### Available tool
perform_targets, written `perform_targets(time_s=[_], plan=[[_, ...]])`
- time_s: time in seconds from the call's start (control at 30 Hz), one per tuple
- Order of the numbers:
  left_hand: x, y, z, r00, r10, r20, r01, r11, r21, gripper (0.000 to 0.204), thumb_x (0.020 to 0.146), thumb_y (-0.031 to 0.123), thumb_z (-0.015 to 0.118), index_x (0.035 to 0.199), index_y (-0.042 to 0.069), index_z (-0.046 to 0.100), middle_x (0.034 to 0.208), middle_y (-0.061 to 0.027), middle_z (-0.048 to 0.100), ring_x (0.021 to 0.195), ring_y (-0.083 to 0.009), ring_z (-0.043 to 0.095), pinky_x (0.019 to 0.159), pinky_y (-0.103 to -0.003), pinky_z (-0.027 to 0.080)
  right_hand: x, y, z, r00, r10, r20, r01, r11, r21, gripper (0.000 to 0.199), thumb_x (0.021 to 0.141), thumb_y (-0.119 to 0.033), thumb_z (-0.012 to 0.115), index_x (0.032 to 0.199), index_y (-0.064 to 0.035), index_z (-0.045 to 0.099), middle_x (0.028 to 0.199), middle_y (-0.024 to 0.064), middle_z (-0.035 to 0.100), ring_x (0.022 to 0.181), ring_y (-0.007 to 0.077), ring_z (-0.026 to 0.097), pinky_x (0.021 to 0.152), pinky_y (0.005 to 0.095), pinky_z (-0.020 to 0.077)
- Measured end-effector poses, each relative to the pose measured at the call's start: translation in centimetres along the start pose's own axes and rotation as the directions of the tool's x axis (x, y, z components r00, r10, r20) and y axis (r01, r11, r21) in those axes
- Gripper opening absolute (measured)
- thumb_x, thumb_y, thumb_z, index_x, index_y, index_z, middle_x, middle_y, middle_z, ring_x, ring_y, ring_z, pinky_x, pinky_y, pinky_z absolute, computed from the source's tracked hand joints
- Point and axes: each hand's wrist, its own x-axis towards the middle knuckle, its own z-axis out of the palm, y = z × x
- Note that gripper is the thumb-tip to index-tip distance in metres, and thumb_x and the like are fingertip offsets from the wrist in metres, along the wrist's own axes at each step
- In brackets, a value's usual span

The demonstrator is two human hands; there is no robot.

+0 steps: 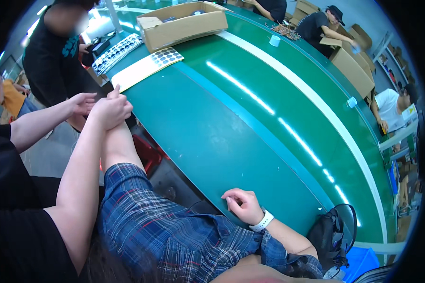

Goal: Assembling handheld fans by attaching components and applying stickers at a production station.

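Note:
My right hand [244, 206], with a white watch [262, 220] on the wrist, rests at the near edge of the green table [222, 141]. Its fingers are loosely curled in, and nothing shows in them. My left arm reaches forward along the table's left edge. A co-worker's hand [109, 112] lies across its wrist, so my left hand [114, 92] is mostly hidden; one raised finger shows beside the sheets. The co-worker's other hand [83, 104] is open nearby. Just beyond lie pale sheets [137, 74], the top one bearing round dark stickers [166, 56].
A cardboard box [186, 28] stands on the table at the far left, beside another sheet of dark rounds [118, 53]. A green conveyor belt [288, 89] curves along the right. A black bag [327, 233] sits near my right elbow. Several people work around the line.

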Motion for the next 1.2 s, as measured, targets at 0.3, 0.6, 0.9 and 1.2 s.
perform_targets(time_s=[0.3, 0.6, 0.9, 1.2], plan=[[-7.4, -22.4, -11.5, 0.713, 0.441, -0.545, -0.417, 0.892, 0.176, 0.053, 0.085, 0.026, 0.059, 0.131, 0.012, 0.036, 0.135, -0.0118, 0.031, 0.124, -0.0209, 0.029, 0.101, -0.047, 0.03, 0.6, 0.0, -0.2, 1.0, 0.006, -0.024, -0.005, 0.999, 0.038, 0.01, 0.086, -0.001, 0.052, 0.091, -0.0008, 0.061, 0.067, 0.0038, 0.06, 0.054, 0.0082, 0.057, 0.048, 0.0208, 0.0423], [-1.4, -9.5, -18.3, 0.799, -0.043, -0.6, 0.384, 0.804, 0.453, 0.05, 0.083, 0.025, 0.057, 0.127, 0.012, 0.039, 0.129, -0.0073, 0.036, 0.121, -0.0195, 0.03, 0.097, -0.041, 0.033, 0.7, -0.3, 0.6, 0.999, -0.042, -0.011, 0.042, 0.997, 0.066, 0.012, 0.088, -0.003, 0.049, 0.092, -0.001, 0.06, 0.066, 0.0025, 0.059, 0.052, 0.0075, 0.054, 0.046, 0.0203, 0.0409], [-2.7, -7.3, -21.9, 0.891, 0.038, 0.452, -0.452, 0.134, 0.882, 0.052, 0.094, 0.042, 0.042, 0.125, -0.001, 0.042, 0.108, -0.0088, 0.057, 0.095, -0.0199, 0.058, 0.078, -0.036, 0.049, 0.9, 0.0, 0.4, 1.0, 0.023, 0.022, -0.026, 0.986, 0.167, 0.012, 0.09, -0.005, 0.048, 0.096, -0.0001, 0.057, 0.065, 0.0033, 0.058, 0.051, 0.0064, 0.051, 0.046, 0.0193, 0.04], [-7.3, -11.4, -30.2, 0.799, -0.148, 0.583, -0.6, -0.114, 0.792, 0.035, 0.094, 0.026, 0.044, 0.122, 0.007, 0.045, 0.108, -0.0083, 0.056, 0.092, -0.0155, 0.057, 0.073, -0.03, 0.048, 1.6, 0.6, -1.0, 0.987, 0.091, -0.136, -0.011, 0.866, 0.5, 0.026, 0.091, -0.008, 0.048, 0.114, 0.0054, 0.047, 0.104, 0.0198, 0.058, 0.09, 0.0228, 0.06, 0.073, 0.03, 0.0517]])
